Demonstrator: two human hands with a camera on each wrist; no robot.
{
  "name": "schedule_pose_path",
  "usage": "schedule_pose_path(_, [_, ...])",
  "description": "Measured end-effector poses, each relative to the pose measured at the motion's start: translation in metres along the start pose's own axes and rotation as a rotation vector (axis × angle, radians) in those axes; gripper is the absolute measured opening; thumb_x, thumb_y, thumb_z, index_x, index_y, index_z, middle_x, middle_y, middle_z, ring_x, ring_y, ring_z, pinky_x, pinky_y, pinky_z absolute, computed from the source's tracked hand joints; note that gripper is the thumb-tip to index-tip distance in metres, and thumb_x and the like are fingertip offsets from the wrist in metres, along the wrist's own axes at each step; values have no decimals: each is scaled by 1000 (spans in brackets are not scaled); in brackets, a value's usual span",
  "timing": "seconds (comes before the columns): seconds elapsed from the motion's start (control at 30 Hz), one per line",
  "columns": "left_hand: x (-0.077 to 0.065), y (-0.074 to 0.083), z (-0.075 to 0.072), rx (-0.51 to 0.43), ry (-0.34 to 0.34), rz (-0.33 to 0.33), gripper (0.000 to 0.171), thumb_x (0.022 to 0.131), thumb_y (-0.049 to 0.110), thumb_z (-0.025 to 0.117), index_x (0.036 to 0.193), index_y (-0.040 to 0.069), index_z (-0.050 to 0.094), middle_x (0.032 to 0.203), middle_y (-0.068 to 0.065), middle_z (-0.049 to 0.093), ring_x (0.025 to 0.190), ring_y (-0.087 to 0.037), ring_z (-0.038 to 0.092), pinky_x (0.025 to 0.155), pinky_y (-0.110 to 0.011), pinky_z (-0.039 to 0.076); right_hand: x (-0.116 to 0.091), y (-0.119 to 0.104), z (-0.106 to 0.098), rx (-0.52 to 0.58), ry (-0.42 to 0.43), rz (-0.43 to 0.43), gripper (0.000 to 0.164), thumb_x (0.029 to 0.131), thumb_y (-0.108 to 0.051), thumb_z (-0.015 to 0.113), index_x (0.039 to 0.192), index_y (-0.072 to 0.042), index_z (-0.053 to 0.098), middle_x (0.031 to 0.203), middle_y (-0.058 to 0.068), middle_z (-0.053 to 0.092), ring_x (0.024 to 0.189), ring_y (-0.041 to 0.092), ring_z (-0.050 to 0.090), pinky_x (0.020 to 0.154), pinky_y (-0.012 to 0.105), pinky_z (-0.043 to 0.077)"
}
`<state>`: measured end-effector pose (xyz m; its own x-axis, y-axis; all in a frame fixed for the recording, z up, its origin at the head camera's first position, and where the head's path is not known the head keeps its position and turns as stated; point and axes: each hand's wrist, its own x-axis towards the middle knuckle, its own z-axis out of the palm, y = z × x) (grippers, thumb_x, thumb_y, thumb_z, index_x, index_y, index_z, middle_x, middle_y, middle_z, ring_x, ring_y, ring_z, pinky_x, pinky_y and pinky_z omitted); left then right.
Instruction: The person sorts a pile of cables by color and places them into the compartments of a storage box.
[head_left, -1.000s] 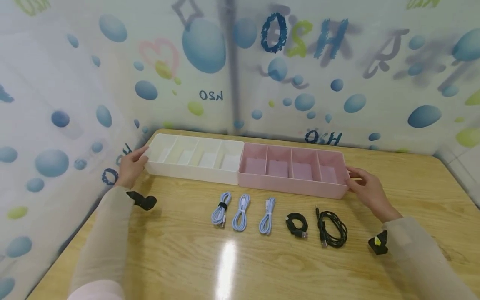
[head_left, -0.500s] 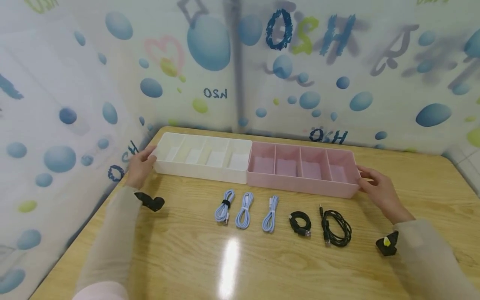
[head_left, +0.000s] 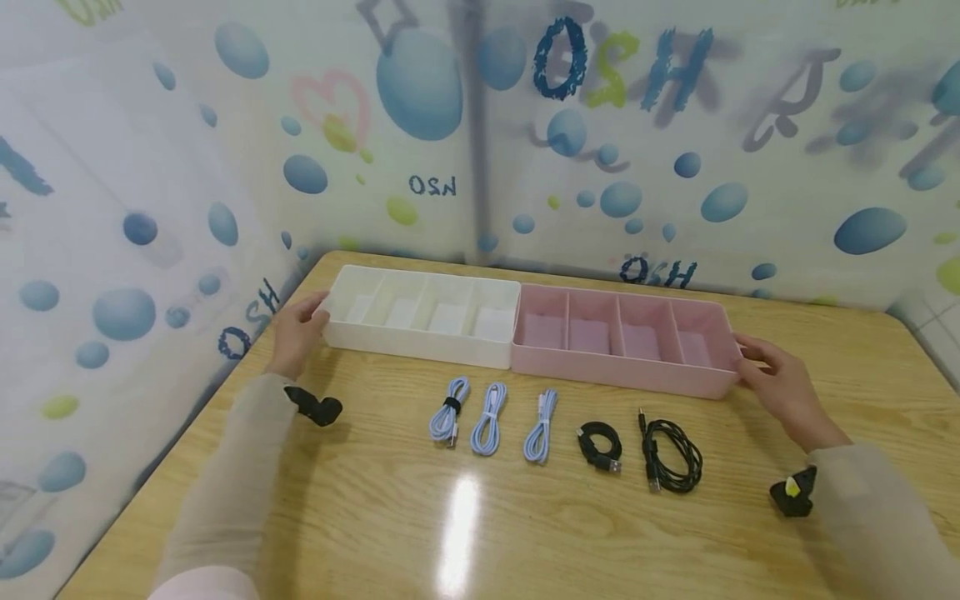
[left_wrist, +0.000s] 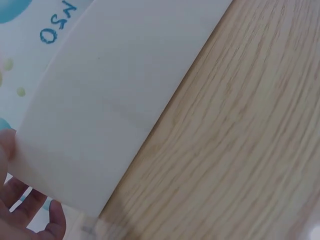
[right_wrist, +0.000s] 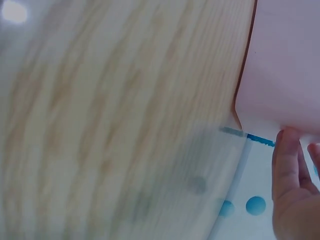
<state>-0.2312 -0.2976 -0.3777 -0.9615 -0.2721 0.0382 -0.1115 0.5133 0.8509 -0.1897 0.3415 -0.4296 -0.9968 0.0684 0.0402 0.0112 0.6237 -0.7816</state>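
A white divided storage box and a pink divided storage box stand end to end on the wooden table, their short walls meeting. In the head view my left hand touches the white box's left end, fingertips at its wall. The left wrist view shows the thumb right at the edge of the white box, the other fingers off to the side. At the opposite end, my right hand rests its fingertips against the pink box's right wall. Nearly straight fingers touch the pink box in the right wrist view.
Before the boxes lies a row of coiled cables: three light blue cables, one with a black strap, then a short black USB cable and a longer black cable. A patterned curtain hangs behind the table.
Both boxes have slid right along the table relative to the cables, both hands moving with them at the ends. The cables keep their places; the head view has shifted slightly.
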Motion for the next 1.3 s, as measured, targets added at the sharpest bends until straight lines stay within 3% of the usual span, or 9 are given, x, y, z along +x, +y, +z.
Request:
schedule_pose_path(0.07, [-1, 2, 3, -14, -7, -15, 43, 91, 15, 37, 134, 9, 39, 133, -12, 41, 114, -26, 41, 89, -36, 38, -2, -1, -4, 12, -18, 7, 61, 87, -51, 40, 140, -22, 29, 126, 18, 40, 104, 24, 46, 69, 18, 48])
schedule_pose_path(0.2, [-3, 4, 10, -32, -4, -29, 43, 91, 15, 37, 134, 11, 40, 131, -12, 43, 114, -25, 41, 90, -38, 37, -15, -23, -13, -1, -46, 41, 61, 88, -48, 41, 140, -18, 28, 125, 20, 38, 96, 10, 49, 68, 19, 48])
schedule_pose_path(0.23, [-3, 5, 12, -35, -2, -32, 43, 91, 15, 37, 134, 11, 40, 131, -12, 43, 114, -25, 41, 90, -38, 37, -18, -28, -15, -1, -56, 40, 61, 89, -46, 40, 140, -15, 27, 126, 22, 37, 99, 16, 49, 68, 20, 48])
schedule_pose_path(0.4, [-7, 11, 20, -41, 6, -18, 43, 90, 14, 39, 133, 11, 41, 130, -14, 44, 114, -25, 42, 90, -38, 37, -26, -35, -23, 9, -49, 39, 59, 91, -39, 41, 139, -7, 26, 127, 25, 35, 91, 3, 44, 64, 8, 43])
schedule_pose_path(0.6, [-13, 16, 28, -58, 5, -13, 43, 90, 14, 41, 133, 11, 42, 129, -14, 45, 115, -25, 42, 92, -38, 37, -27, -24, -31, 26, -43, 17, 57, 92, -34, 42, 138, -4, 27, 122, 23, 36, 83, -12, 37, 63, 7, 43])
schedule_pose_path(0.83, [-16, 20, 36, -86, -8, -28, 43, 89, 14, 42, 132, 13, 43, 127, -12, 47, 112, -23, 43, 91, -37, 37, -23, 1, -40, -3, -35, 96, 57, 88, -48, 42, 139, -27, 28, 124, 9, 41, 92, -2, 43, 62, 7, 42])
schedule_pose_path(0.9, [-16, 20, 38, -91, -8, -26, 43, 89, 14, 42, 132, 13, 44, 126, -12, 48, 112, -23, 44, 91, -36, 37, -24, -1, -43, 9, -34, 100, 57, 88, -45, 43, 139, -24, 29, 127, 11, 40, 93, -1, 42, 62, 8, 43])
schedule_pose_path(1.13, [-18, 24, 45, -82, 3, -31, 42, 88, 13, 44, 130, 14, 47, 122, -11, 52, 106, -21, 47, 82, -29, 40, -36, -15, -48, 86, -42, 31, 53, 92, -31, 44, 139, -12, 28, 104, -23, 40, 82, -17, 38, 64, 6, 42])
schedule_pose_path(1.3, [-20, 27, 50, -90, 4, -20, 42, 86, 12, 46, 129, 13, 48, 119, -12, 53, 104, -21, 48, 82, -27, 39, -32, 3, -54, 99, -37, 33, 53, 91, -33, 45, 139, -20, 29, 100, -28, 39, 81, -18, 41, 63, 6, 42])
